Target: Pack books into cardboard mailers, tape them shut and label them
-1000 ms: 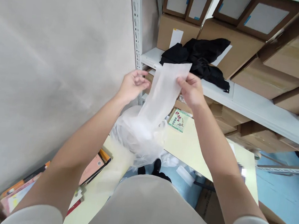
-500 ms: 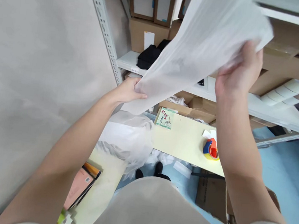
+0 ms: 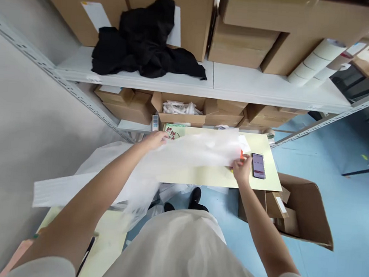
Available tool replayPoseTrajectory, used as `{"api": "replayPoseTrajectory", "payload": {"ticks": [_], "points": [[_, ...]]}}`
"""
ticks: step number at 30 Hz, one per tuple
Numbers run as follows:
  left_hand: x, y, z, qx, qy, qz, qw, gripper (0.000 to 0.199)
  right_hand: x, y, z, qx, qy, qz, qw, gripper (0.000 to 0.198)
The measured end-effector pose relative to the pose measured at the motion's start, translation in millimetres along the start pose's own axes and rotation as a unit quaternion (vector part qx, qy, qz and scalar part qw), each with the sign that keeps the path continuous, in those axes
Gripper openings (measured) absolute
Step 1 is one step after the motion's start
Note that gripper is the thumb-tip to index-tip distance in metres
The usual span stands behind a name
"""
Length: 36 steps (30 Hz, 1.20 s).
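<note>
A thin, white translucent packing sheet (image 3: 199, 148) stretches between my two hands, low over the pale yellow table (image 3: 267, 148). My left hand (image 3: 154, 140) pinches its left part, close to a green-and-white booklet (image 3: 175, 131) with red characters. At the other end, my right hand (image 3: 242, 168) has its fingers closed on the sheet's right edge. An orange piece of the tape dispenser (image 3: 242, 154) peeks out beside that hand; the rest is covered. Just right of it lies a phone (image 3: 258, 165) with its screen lit. More white sheeting (image 3: 60, 190) is heaped under my left forearm.
Behind the table stands a white shelf (image 3: 241, 85) with cardboard boxes, black cloth (image 3: 147, 44) and white rolls (image 3: 313, 63). An open carton (image 3: 314, 210) sits on the blue floor at the right. A grey wall (image 3: 7, 131) borders the left.
Both hands have come down from in front of the shelf to just above the table, bringing the sheet with them. The view has shifted, and the phone now shows.
</note>
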<state>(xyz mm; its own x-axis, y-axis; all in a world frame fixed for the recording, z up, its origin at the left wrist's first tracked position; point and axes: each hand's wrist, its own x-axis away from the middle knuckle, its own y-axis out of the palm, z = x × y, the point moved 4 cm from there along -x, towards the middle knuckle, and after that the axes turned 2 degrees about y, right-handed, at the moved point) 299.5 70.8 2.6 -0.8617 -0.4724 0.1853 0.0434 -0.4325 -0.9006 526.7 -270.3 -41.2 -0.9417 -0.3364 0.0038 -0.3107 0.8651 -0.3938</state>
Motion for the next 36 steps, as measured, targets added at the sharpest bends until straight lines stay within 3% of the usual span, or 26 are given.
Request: {"api": "replayPoseTrajectory", "payload": {"ticks": [4,9,11,14,17,19,23,27,30,33,36], "points": [[-19.8,68.0,4.4,-0.059,-0.01,-0.036,0.998,0.03,16.0,9.9,70.8,0.112,0.039,-0.064,0.991,0.026],[-23.6,125.9,6.0,-0.084,-0.041,-0.03,0.995,0.031,24.3,14.1,123.2,0.22,0.085,-0.116,0.965,0.039],[-21.3,139.1,11.1,-0.088,-0.066,0.009,0.994,0.035,25.3,13.8,127.9,0.248,0.046,-0.124,0.96,0.051],[-9.8,156.4,27.4,-0.066,-0.101,0.072,0.99,0.045,28.0,20.1,118.8,0.302,-0.085,-0.141,0.939,0.063],[7.4,183.0,49.1,-0.029,-0.078,0.038,0.996,0.053,28.1,45.3,107.4,0.324,-0.185,-0.256,0.892,0.059],[18.9,203.4,57.1,-0.028,-0.068,-0.013,0.997,0.06,21.3,66.3,104.2,0.332,-0.195,-0.318,0.866,0.06],[37.0,233.9,46.0,-0.051,-0.134,-0.082,0.986,0.071,5.6,97.6,113.9,0.377,-0.133,-0.353,0.846,0.071],[51.8,245.8,28.2,-0.036,-0.155,-0.128,0.979,0.069,16.9,98.7,130.6,0.402,-0.107,-0.384,0.825,0.074],[58.6,243.7,25.8,-0.012,-0.144,-0.127,0.981,0.069,25.8,91.8,129.5,0.398,-0.113,-0.378,0.828,0.07],[52.3,228.6,25.6,0.037,-0.163,-0.07,0.983,0.072,18.8,101.2,108.4,0.358,-0.112,-0.341,0.862,0.066],[27.2,195.3,11.7,0.096,-0.191,0.055,0.975,0.072,1.2,140.1,71.1,0.246,-0.103,-0.34,0.902,0.061]]}}
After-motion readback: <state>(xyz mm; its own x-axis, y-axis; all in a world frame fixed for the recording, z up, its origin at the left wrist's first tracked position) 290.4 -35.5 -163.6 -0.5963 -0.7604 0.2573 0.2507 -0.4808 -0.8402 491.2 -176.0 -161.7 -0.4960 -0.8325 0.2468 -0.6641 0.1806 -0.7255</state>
